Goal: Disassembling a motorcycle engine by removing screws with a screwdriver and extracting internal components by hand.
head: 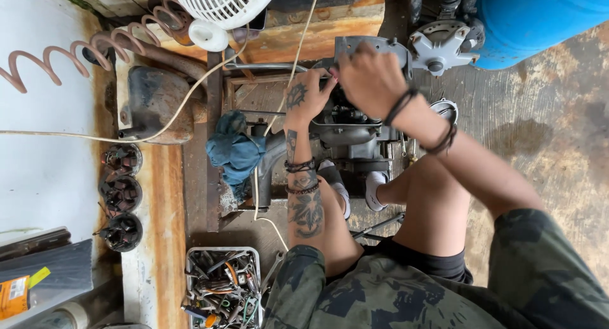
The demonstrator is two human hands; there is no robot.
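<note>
Single view from a head-worn camera, looking steeply down over the seated wearer's lap and knees toward the floor [545, 132]. The wearer's body enters from the bottom edge; forearms extend up-frame to the left hand [306, 97] and right hand [370, 80], which meet on the engine [355, 135] at upper centre, at arm's reach. The frame's left side takes in a bench [44, 158], the top edge a fan [222, 2], the bottom a tray [190, 256] of tools. No second view overlaps.
</note>
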